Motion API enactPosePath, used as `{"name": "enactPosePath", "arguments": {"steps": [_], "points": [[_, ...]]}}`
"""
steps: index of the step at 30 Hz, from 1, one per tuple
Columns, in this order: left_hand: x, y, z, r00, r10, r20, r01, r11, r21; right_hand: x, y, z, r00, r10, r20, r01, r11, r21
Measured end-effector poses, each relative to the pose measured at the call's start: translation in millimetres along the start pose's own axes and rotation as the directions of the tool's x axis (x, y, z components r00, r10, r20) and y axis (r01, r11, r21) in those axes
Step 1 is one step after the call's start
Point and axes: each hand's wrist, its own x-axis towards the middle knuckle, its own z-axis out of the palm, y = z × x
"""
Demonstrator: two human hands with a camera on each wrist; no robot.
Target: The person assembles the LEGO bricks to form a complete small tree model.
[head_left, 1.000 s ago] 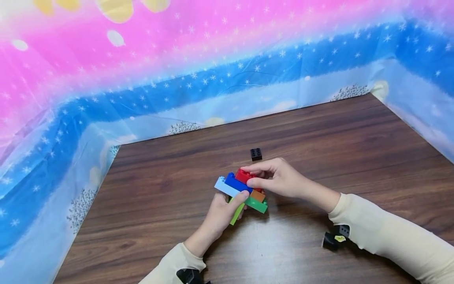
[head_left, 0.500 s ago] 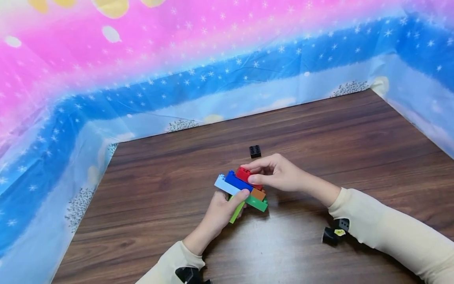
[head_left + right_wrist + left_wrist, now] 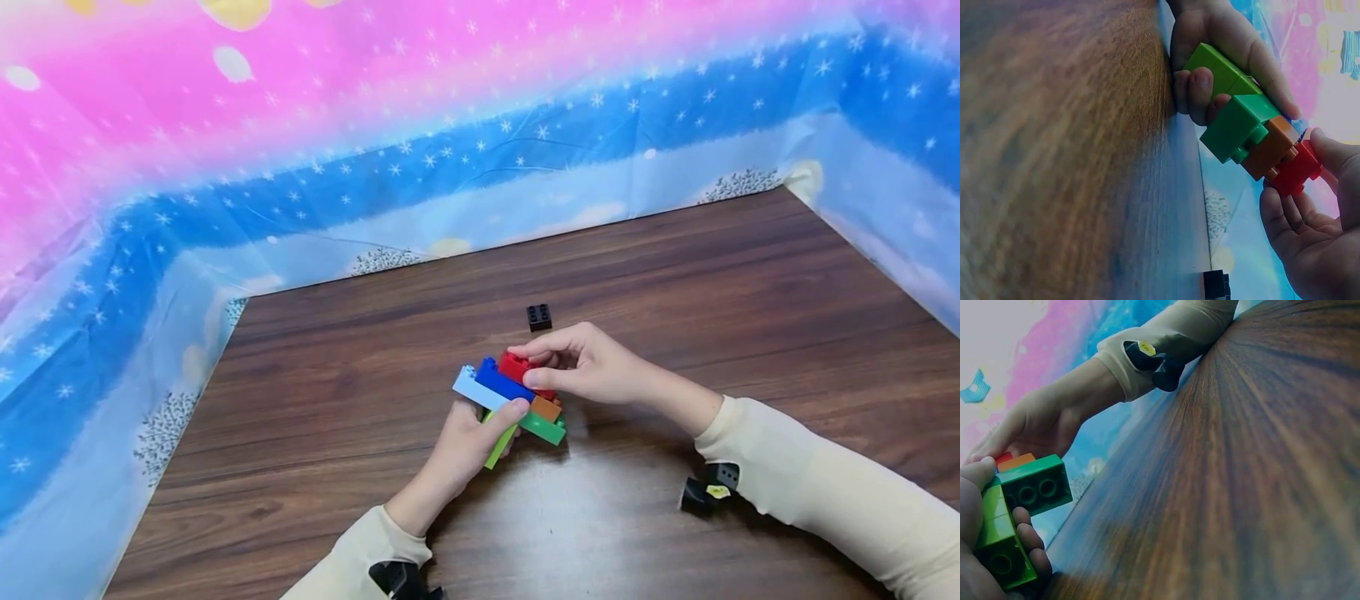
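My left hand grips a built-up cluster of toy building bricks, its thumb laid along the front. Lime-green bricks form a stem inside that palm. Above the stem sit a green brick, a light blue brick, an orange brick and a blue brick. At the top, my right hand pinches a red brick between thumb and fingers. In the right wrist view the red brick meets the orange brick's studded side. The cluster is held up off the table.
A loose black brick lies on the wooden table just beyond the hands. A small black camera hangs under the right sleeve, another under the left. A printed curtain borders the table's back and sides.
The head view has shifted slightly. The right thumb has moved a little along the red brick; both hands keep their hold.
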Motion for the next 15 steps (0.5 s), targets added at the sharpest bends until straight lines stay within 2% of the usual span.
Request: {"name": "enactPosePath", "arguments": {"steps": [9, 15], "points": [[-2.3, -0.4, 0.2, 0.999, -0.012, -0.042, 0.011, 1.0, -0.025, 0.9, 3.3, 6.8, 0.994, -0.096, -0.054, 0.094, 0.995, -0.043], [-1.0, -0.3, 2.3, 0.999, -0.006, -0.044, 0.004, 0.999, -0.048, 0.6, 4.9, 8.7, 0.993, -0.084, -0.078, 0.083, 0.996, -0.008]]}}
